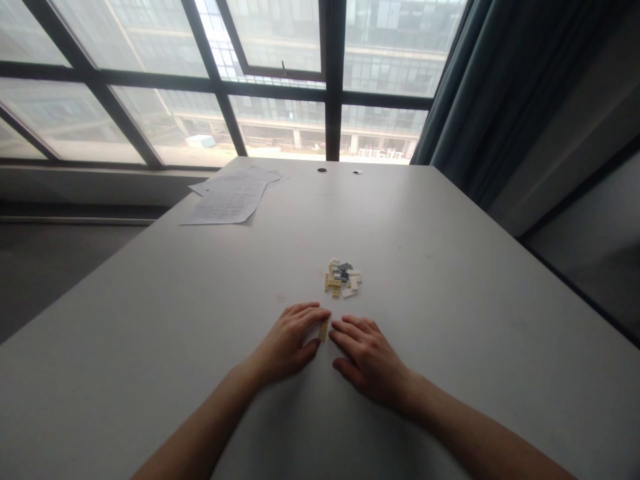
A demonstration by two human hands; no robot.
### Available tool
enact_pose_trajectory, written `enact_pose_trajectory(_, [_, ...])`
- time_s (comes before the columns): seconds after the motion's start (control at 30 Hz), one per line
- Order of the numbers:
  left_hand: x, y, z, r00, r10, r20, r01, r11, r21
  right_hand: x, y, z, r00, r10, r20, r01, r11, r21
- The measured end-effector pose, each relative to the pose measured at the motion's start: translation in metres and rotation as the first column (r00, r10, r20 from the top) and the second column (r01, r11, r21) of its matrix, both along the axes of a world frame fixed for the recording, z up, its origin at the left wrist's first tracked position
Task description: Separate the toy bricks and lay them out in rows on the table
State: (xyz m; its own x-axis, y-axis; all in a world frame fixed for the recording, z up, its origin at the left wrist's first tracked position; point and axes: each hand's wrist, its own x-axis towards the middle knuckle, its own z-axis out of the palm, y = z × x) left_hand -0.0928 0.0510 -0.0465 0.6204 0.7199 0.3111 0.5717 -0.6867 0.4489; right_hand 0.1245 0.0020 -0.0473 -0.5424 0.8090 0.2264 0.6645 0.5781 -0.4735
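Note:
Between the thumb and fingers of my left hand (pixel 294 335) is a small tan building brick (pixel 323 330), standing out lengthwise at the fingertips. My right hand (pixel 367 353) rests just right of it, fingers stretched and lying low over the table, with nothing visible in its grasp. Its fingertips come close to the brick; whether they touch it I cannot tell. Just beyond both hands lies a loose pile of building bricks (pixel 334 285) in tan, white and dark grey.
The white table (pixel 200 347) stretches away to a large framed window. Printed paper sheets (pixel 227 200) lie at its far left. Two round holes (pixel 322 171) sit near the far edge. A dark curtain (pixel 480 113) hangs on the right.

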Motion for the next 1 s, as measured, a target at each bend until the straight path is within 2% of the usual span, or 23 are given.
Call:
enact_pose_trajectory(0.13, [-0.007,0.003,-0.002,0.998,0.067,-0.015,-0.067,0.997,0.025,0.0,0.0,0.0,1.0,-0.003,0.001,0.003,1.0,0.006])
enact_pose_trajectory(0.37, [-0.009,-0.001,-0.005,0.998,0.058,-0.009,-0.057,0.997,0.049,-0.002,0.006,-0.001,0.995,-0.069,-0.071,0.069,0.998,0.008])
enact_pose_trajectory(0.53, [-0.009,0.0,-0.007,0.998,0.056,-0.018,-0.055,0.998,0.031,-0.008,0.047,0.002,0.977,-0.203,-0.063,0.208,0.975,0.074])
enact_pose_trajectory(0.63, [-0.01,0.002,-0.011,0.998,0.064,0.0,-0.064,0.996,0.055,-0.016,0.082,0.006,0.977,-0.212,0.009,0.209,0.97,0.124])
enact_pose_trajectory(0.73, [-0.012,0.003,-0.013,0.998,0.066,0.02,-0.068,0.995,0.079,-0.025,0.108,0.007,0.966,-0.228,0.124,0.216,0.971,0.1])
enact_pose_trajectory(0.87, [-0.012,0.002,-0.012,0.998,0.058,0.032,-0.061,0.995,0.085,-0.031,0.122,0.006,0.952,-0.225,0.207,0.208,0.973,0.1])
enact_pose_trajectory(1.0, [-0.009,0.001,-0.008,0.998,0.056,0.034,-0.058,0.995,0.083,-0.028,0.12,0.006,0.966,-0.204,0.157,0.183,0.974,0.136])
